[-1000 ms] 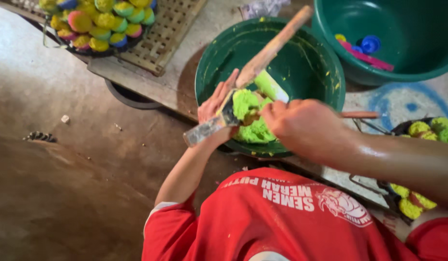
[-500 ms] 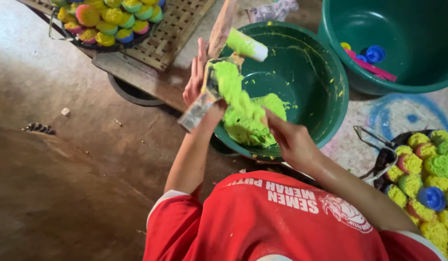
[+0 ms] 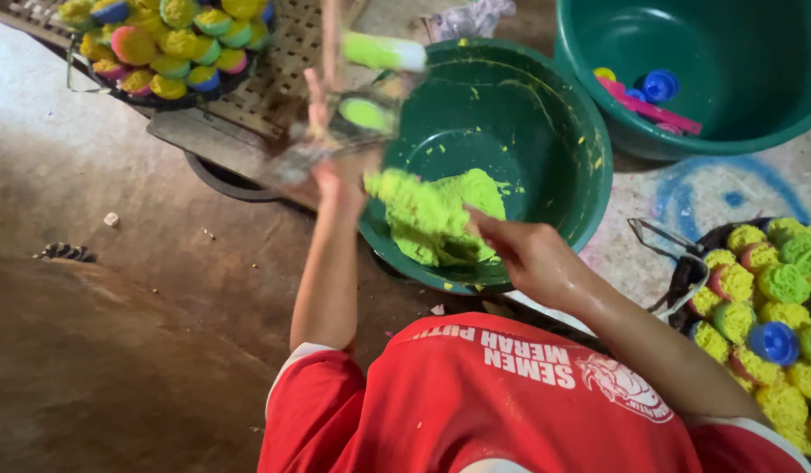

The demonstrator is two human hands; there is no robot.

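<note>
Blurred, the left hand [image 3: 331,180] grips a clear mould [image 3: 335,131]; right fingers [image 3: 489,229] pinch green dough [image 3: 436,215].

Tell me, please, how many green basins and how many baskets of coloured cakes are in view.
Round green plastic basins: 2
Dark wire baskets of coloured cakes: 2
Total: 4

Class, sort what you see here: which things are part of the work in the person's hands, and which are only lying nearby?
In use:
left hand, on a blurred tube-shaped mould
right hand, in the green dough
green basin

Lying about:
green tub with small plastic pieces
two trays of coloured cakes
woven mat
</note>
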